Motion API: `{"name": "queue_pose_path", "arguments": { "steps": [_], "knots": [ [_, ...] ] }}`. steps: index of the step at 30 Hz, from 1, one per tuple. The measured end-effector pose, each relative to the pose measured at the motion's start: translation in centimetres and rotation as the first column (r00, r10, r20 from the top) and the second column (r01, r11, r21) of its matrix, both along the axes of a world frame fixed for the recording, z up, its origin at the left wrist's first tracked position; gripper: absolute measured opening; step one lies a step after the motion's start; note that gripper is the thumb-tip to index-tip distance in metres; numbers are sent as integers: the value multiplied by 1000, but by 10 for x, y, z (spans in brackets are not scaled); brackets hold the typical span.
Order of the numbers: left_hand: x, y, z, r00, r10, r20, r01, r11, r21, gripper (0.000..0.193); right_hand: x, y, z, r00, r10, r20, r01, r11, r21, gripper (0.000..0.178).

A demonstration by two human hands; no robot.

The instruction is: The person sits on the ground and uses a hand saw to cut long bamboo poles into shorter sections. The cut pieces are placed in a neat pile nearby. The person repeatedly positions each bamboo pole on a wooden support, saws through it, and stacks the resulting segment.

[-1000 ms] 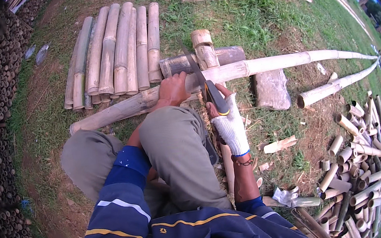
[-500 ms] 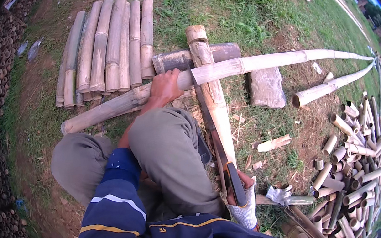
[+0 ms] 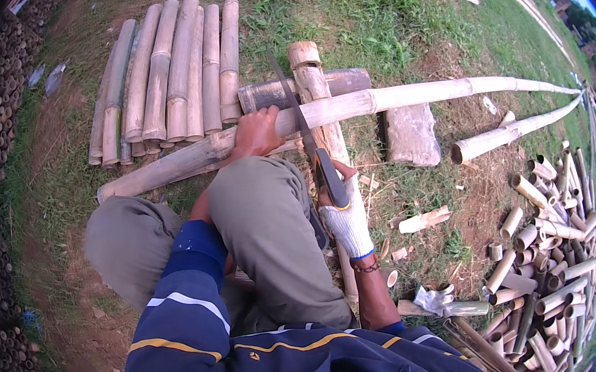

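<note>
A long bamboo pole [image 3: 421, 94] lies crosswise in front of me, resting over a bamboo support post [image 3: 317, 82] and a short dark bamboo piece [image 3: 348, 82]. My left hand [image 3: 256, 133], bare, grips the pole just left of the saw. In a white knitted glove, my right hand [image 3: 344, 214] is closed round the black and yellow handle of a handsaw [image 3: 329, 178]. The saw blade crosses the pole right beside my left hand, and its tip sticks out beyond the far side. My knee is under the left stretch of the pole.
Cut bamboo lengths [image 3: 181, 73] lie side by side at the far left. A stone block [image 3: 412, 137] sits beneath the pole. Another bamboo pole [image 3: 502, 137] lies to the right. Short bamboo offcuts [image 3: 548, 258] are heaped at lower right, near a whitish crumpled glove or cloth [image 3: 435, 299].
My right hand has pushed the saw forward, away from me, so the handle is nearer the pole and the blade tip shows past it. My left hand keeps its place.
</note>
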State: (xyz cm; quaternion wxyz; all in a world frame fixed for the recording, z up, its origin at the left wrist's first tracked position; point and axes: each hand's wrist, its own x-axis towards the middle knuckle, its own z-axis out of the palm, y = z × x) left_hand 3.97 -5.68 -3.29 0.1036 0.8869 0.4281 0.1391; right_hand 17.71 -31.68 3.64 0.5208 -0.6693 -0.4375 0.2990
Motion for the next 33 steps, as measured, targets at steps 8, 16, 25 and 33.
{"name": "queue_pose_path", "arguments": {
  "steps": [8, 16, 25, 33],
  "knots": [
    [1, -10, -4, 1000, 20, -5, -20, 1000, -9, 61, -19, -149, 23, 1000, -16, 25, 20, 986, -163, 68],
    [13, -7, 5, 999, -19, -33, 16, 998, -69, 63, 22, 97, -15, 993, 19, 118, -30, 995, 95, 52],
    [2, -11, -6, 1000, 12, -6, -13, 999, -37, 59, -20, -161, 18, 999, -27, -24, 23, 989, -145, 56],
    [15, -9, -3, 1000, 16, -7, -16, 999, -33, 65, 16, 65, -11, 997, 6, 77, -11, 997, 70, 52]
  ]
}}
